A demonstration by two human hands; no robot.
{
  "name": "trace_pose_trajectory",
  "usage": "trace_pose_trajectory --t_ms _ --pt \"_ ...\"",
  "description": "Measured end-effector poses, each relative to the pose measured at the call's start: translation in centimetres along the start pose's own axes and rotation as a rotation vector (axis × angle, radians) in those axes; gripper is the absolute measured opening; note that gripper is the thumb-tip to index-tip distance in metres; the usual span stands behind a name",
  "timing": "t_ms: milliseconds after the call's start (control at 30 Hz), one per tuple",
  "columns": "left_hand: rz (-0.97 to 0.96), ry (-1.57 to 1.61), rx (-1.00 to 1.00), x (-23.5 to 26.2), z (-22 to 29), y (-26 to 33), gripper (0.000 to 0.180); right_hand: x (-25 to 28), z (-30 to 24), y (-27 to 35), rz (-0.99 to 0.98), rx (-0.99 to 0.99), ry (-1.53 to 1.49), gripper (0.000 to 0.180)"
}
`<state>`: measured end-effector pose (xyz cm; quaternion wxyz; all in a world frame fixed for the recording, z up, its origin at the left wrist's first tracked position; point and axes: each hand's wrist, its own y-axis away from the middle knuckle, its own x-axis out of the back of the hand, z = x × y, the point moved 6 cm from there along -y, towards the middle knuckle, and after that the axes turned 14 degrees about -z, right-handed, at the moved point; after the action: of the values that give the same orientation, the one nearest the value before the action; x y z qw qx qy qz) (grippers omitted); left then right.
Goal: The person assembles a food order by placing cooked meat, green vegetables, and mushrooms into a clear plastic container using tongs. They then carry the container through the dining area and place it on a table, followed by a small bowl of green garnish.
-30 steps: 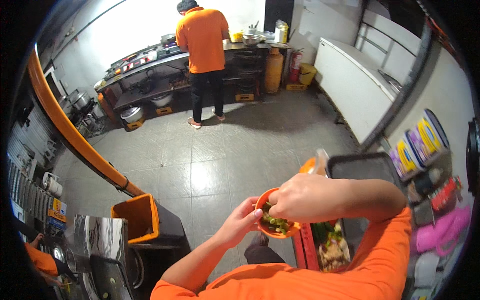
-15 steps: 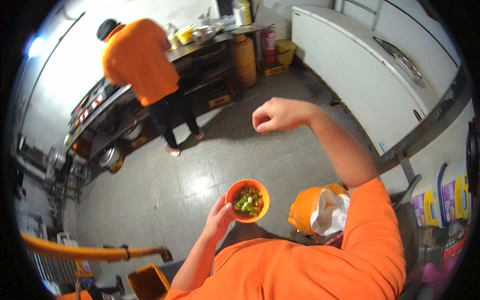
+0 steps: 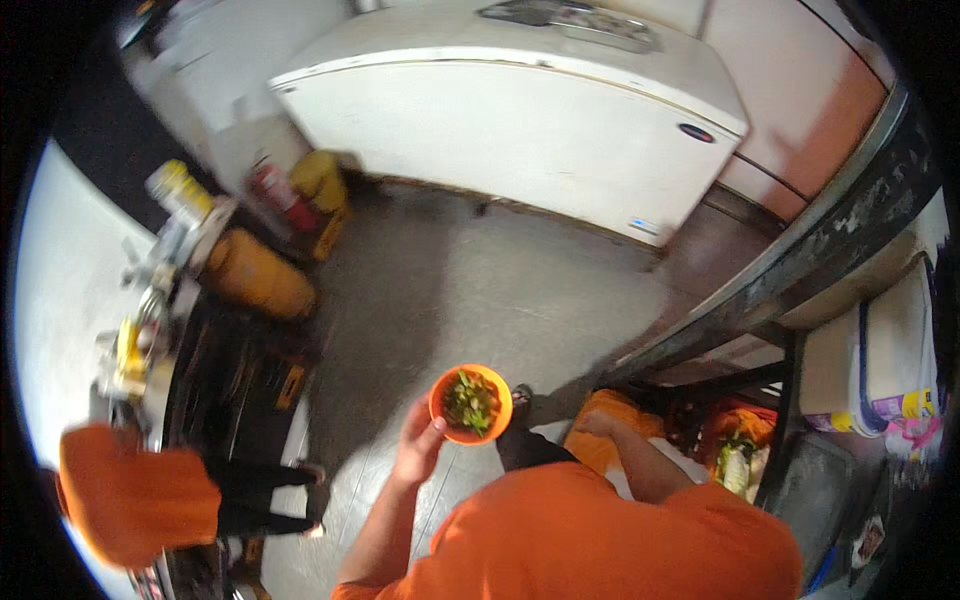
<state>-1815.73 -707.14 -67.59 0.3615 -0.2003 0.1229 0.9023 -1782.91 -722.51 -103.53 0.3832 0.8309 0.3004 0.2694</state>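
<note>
My left hand (image 3: 418,446) grips a small orange bowl (image 3: 436,392) by its left side, thumb at the rim. Chopped green vegetables (image 3: 468,402) with some reddish bits lie in the bowl. My right hand (image 3: 600,425) hangs low at my right side, in front of an orange bag (image 3: 592,455) with a white lining. Its fingers are blurred, and I cannot see whether they hold anything.
A long white chest freezer (image 3: 520,135) stands ahead. On the left are an orange gas cylinder (image 3: 258,275), a fire extinguisher (image 3: 280,192) and a co-worker in orange (image 3: 140,495). To the right, a dark metal beam (image 3: 730,300) borders shelving with white tubs (image 3: 835,350).
My view has swung right, bringing the freezer ahead and the co-worker to the lower left. My right hand has dropped from its raised position down beside the orange bag. The left still holds the bowl.
</note>
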Motion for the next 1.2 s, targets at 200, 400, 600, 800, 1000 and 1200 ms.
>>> trace_pose_trajectory --t_ms 200,400,600,800,1000,1200 --pt "-0.208 0.146 0.164 -1.3 1.0 -24.1 0.065 25.7 -0.3 -6.5 0.415 0.127 -0.107 0.029" --pt "-0.243 -0.015 0.418 -7.8 0.2 -46.5 0.054 55.1 6.5 -11.1 0.341 -0.283 -0.355 0.027" --pt "-0.663 -0.023 0.630 -23.0 -9.1 -67.4 0.048 55.6 38.4 -3.0 0.392 -0.324 -0.705 0.024" --pt "-0.752 -0.303 0.951 -32.5 -20.3 -82.4 0.051 44.9 38.1 13.2 0.185 -0.498 -0.190 0.040" --pt "-0.860 -0.193 1.060 -53.3 -36.4 -91.2 0.052 41.3 56.5 27.8 0.227 -0.699 -0.970 0.038" --pt "-0.739 0.068 1.190 -75.2 -46.6 -97.1 0.042 65.4 80.3 38.9 0.741 -0.360 -0.886 0.031"
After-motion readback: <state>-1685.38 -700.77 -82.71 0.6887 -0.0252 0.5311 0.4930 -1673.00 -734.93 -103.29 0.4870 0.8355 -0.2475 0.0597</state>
